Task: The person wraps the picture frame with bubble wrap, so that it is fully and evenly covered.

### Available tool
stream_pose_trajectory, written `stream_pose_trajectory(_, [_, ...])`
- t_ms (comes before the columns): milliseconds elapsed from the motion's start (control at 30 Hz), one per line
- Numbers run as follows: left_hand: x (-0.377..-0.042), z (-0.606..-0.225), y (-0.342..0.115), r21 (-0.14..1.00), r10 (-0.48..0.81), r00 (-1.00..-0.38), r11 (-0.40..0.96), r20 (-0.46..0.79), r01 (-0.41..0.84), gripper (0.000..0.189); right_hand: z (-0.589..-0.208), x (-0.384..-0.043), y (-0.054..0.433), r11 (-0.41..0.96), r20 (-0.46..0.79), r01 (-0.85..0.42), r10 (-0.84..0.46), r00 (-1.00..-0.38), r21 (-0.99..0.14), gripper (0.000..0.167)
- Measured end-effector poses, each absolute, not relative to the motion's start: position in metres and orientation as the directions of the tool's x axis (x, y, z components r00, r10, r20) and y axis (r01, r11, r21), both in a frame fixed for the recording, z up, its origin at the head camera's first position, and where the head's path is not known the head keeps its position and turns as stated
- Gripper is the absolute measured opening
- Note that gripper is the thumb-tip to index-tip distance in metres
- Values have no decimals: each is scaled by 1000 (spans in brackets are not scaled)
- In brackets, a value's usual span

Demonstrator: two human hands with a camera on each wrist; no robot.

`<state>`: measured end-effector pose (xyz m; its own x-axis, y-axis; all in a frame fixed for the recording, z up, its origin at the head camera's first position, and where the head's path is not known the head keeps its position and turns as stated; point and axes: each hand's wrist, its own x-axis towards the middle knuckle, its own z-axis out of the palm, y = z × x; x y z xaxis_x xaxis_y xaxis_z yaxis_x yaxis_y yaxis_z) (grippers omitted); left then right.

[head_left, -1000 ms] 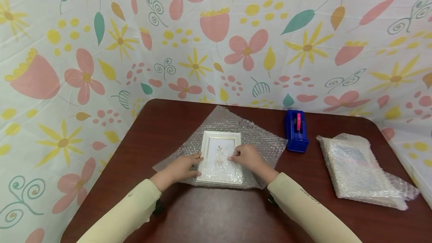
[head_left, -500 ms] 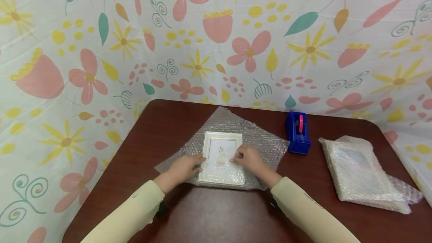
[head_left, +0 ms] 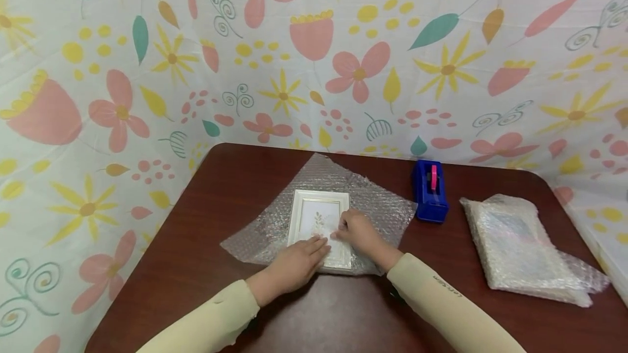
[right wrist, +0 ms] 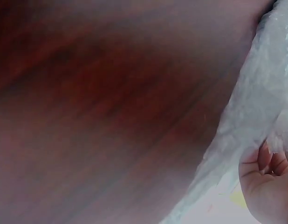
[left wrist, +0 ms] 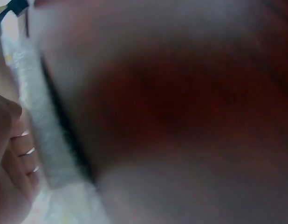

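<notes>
A white picture frame [head_left: 296, 217] with a small plant print lies face up on a spread sheet of bubble wrap [head_left: 319, 170]. The wrap's near part is folded over the frame's lower portion. My left hand [head_left: 296, 263] rests across the lower left of the frame, fingers together and mostly straight. At the frame's right side, my right hand [head_left: 362, 231] has curled fingers and pinches the folded wrap's edge. The right wrist view shows that hand [right wrist: 265, 189] against the bubble wrap [right wrist: 242, 107]. In the left wrist view, the left hand [left wrist: 13, 163] is partly cut off.
A blue tape dispenser [head_left: 432, 203] with a pink roll stands right of the wrap. Farther right lies a bubble-wrapped flat package [head_left: 520, 249]. All rest on a dark brown table [head_left: 206, 206], with a flower-patterned cloth [head_left: 314, 80] behind and at the left.
My left hand has moved from the frame's left edge rightward and nearer, onto its lower part. The right hand stays at nearly the same spot.
</notes>
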<state>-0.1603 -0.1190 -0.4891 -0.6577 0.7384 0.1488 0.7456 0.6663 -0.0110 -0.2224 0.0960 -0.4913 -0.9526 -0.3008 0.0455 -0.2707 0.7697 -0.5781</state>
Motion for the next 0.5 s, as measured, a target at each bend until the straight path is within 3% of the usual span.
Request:
stream_pose_trajectory(200, [-158,-496,-114,104,690,-721,723,-60,683,52,-487,-222,94,793,38,-265,-293,-955,-548,30])
stream_pose_trajectory(500, [-158,-497,-109,147,652,-755,755,-67,639,54,-487,-223,92,807,39,-253,-275,-961,-534,25])
